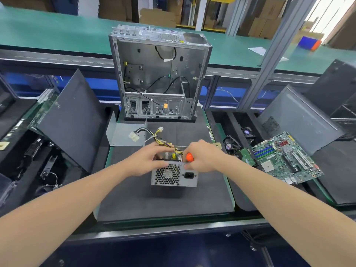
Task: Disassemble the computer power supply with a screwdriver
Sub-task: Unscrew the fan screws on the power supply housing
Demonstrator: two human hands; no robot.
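Note:
A grey metal power supply (pixel 174 176) sits on the dark mat (pixel 165 201) in front of me, its honeycomb fan grille and black socket facing me. The top is open and shows parts inside. A bundle of yellow and black cables with white plugs (pixel 134 136) trails from its far side. My left hand (pixel 149 160) grips the unit's top left edge. My right hand (pixel 202 158) holds an orange-handled screwdriver (pixel 189 157) over the top right edge; its tip is hidden.
A stripped silver computer case (pixel 159 78) stands upright at the far end of the mat, with a flat grey metal cover (pixel 123 135) lying before it. A green motherboard (pixel 285 157) and fans (pixel 231 145) lie to the right. Dark case panels (pixel 73 122) lean on both sides.

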